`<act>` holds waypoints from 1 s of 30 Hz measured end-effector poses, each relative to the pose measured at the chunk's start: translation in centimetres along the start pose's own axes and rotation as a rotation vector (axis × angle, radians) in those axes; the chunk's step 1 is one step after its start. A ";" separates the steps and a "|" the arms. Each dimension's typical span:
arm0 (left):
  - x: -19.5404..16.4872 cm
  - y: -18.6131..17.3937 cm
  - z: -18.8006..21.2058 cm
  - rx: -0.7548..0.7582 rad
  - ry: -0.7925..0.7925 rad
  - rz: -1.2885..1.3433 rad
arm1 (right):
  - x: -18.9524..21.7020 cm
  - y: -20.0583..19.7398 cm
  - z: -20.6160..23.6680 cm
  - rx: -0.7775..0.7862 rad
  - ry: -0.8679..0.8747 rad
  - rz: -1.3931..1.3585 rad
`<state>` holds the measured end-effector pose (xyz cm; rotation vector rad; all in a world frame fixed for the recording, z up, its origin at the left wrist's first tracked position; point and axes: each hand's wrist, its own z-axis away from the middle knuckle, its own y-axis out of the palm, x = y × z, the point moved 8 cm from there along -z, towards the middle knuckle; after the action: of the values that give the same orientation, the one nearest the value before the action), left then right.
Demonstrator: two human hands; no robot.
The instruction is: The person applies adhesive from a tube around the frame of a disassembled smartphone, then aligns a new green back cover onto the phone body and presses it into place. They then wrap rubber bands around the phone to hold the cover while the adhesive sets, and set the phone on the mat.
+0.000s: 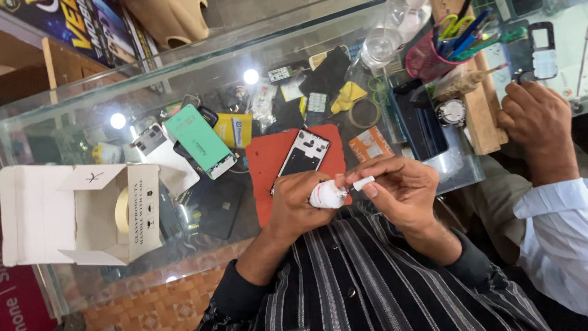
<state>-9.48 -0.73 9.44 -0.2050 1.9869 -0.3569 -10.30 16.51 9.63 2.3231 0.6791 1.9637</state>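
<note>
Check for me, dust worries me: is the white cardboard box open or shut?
Open: the white cardboard box has its flaps spread wide.

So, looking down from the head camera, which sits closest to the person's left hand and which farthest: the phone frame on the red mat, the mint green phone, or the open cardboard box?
From the left hand, which grips a small white bottle:
1. Phone frame, just above the hand on the red mat.
2. Mint green phone, further left on the glass counter.
3. Open cardboard box, at the far left edge.
</note>
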 end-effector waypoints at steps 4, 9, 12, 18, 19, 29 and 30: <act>0.1 0.0 0.2 0.001 -0.001 -0.005 | -0.3 0.0 0.4 0.024 0.030 -0.010; -0.1 0.0 0.2 -0.008 -0.002 0.006 | -0.3 0.2 0.5 0.033 0.018 0.003; -0.1 -0.1 0.1 -0.009 -0.012 0.021 | -0.4 0.2 0.5 0.033 0.022 0.021; 0.0 -0.1 0.4 0.008 -0.033 0.046 | -0.2 0.4 0.4 0.027 0.051 0.035; 0.1 0.0 0.4 0.009 -0.039 0.053 | 0.0 0.6 0.2 0.029 0.049 0.038; 0.1 -0.6 1.0 -0.011 0.052 -0.254 | 3.2 3.7 -1.0 0.232 -0.235 0.821; 0.2 -0.4 1.0 0.010 0.052 -0.293 | 2.9 3.7 -0.7 0.244 -0.250 0.930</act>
<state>-8.67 -1.34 9.05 -0.4874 2.0083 -0.5637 -9.53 13.97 13.53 3.3550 -0.2783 1.7981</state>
